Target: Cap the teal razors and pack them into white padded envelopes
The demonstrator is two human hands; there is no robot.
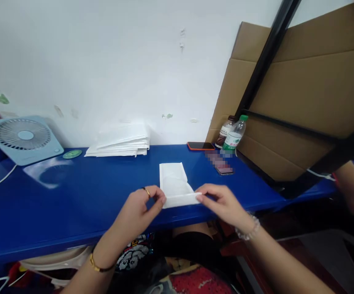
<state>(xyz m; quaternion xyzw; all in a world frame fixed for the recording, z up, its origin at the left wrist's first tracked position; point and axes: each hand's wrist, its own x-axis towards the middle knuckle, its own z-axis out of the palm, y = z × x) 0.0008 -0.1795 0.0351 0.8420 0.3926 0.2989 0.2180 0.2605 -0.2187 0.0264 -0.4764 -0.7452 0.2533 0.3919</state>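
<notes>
Both the left hand and the right hand pinch opposite ends of a white pouch's folded near edge, at the blue table's front; farther back sit a white stack and orange-edged phone.

White envelope — creased, near end folded; on table

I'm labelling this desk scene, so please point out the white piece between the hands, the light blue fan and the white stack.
White piece (175,185): head view, middle of its flat part.
Light blue fan (25,135): head view, its round hub.
White stack (118,136): head view, its upper face.
</notes>
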